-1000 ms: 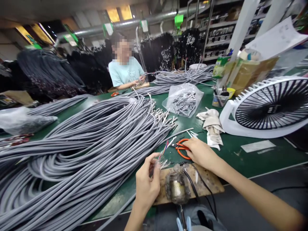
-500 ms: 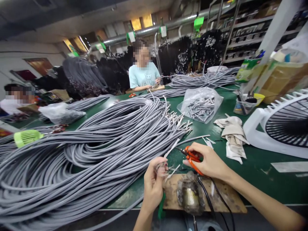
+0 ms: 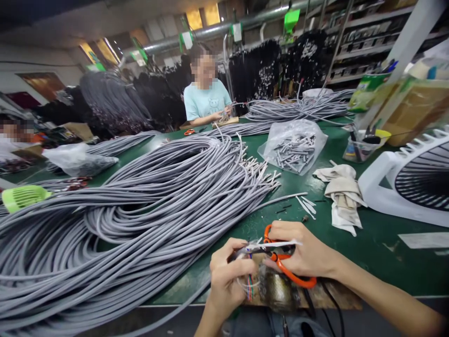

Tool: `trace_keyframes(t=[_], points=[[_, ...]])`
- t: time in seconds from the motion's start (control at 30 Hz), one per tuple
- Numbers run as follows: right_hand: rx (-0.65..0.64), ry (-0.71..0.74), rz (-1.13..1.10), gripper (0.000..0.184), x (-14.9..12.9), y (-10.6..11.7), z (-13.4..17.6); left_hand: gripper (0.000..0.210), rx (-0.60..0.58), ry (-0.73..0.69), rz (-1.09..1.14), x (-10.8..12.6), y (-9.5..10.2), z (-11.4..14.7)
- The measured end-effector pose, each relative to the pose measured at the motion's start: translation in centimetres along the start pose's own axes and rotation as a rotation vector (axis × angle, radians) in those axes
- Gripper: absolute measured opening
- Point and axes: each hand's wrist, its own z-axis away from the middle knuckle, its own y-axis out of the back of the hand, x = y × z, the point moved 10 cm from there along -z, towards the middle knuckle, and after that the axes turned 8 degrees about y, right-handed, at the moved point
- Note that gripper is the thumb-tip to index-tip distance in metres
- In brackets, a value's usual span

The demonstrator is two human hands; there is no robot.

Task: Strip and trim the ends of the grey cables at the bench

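My left hand (image 3: 229, 271) is closed around the stripped end of a grey cable, at the table's front edge. Thin coloured wires (image 3: 249, 286) hang below its fingers. My right hand (image 3: 303, 250) grips orange-handled scissors (image 3: 293, 272), whose blades point left at the cable end and are partly hidden. A white strip (image 3: 277, 244) stretches across between both hands, above the blades. Just beneath lies a wooden board (image 3: 336, 296) bearing a rounded, grimy metal piece (image 3: 277, 288) wrapped in clear film.
Coiled grey cables (image 3: 157, 215) cover the left side. Behind are a bag of short grey pieces (image 3: 294, 147) and white scraps (image 3: 307, 206). A cloth (image 3: 342, 194), a white fan (image 3: 382, 187) and a tub of tools (image 3: 363, 145) stand right. A co-worker (image 3: 206, 98) sits opposite.
My right hand has brought the scissors down and left to the cable end. My left hand has turned, and coloured wires now show below it. The view has shifted slightly.
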Motion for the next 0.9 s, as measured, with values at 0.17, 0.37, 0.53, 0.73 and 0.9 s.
trace_keyframes(t=[0.17, 0.37, 0.53, 0.73, 0.9], points=[[-0.039, -0.004, -0.001, 0.022, 0.0, 0.3, 0.2, 0.016, -0.106, 0.025, -0.005, -0.2, -1.0, -0.1], [-0.014, 0.013, 0.018, 0.033, 0.5, 0.7, 0.5, 0.015, -0.147, 0.065, 0.046, -0.5, -1.4, -0.2], [0.172, -0.182, -0.047, 0.034, 1.9, 2.6, 0.7, 0.015, -0.041, 0.19, 0.121, -1.6, -0.6, 0.2], [0.273, -0.184, -0.408, 0.023, 0.3, 1.2, -1.0, 0.043, -0.012, 0.483, 0.082, -4.2, -0.8, 0.6], [0.471, -0.291, -0.52, 0.024, 1.5, 0.6, -0.6, 0.037, 0.012, 0.555, 0.106, -5.2, -1.1, 0.5]])
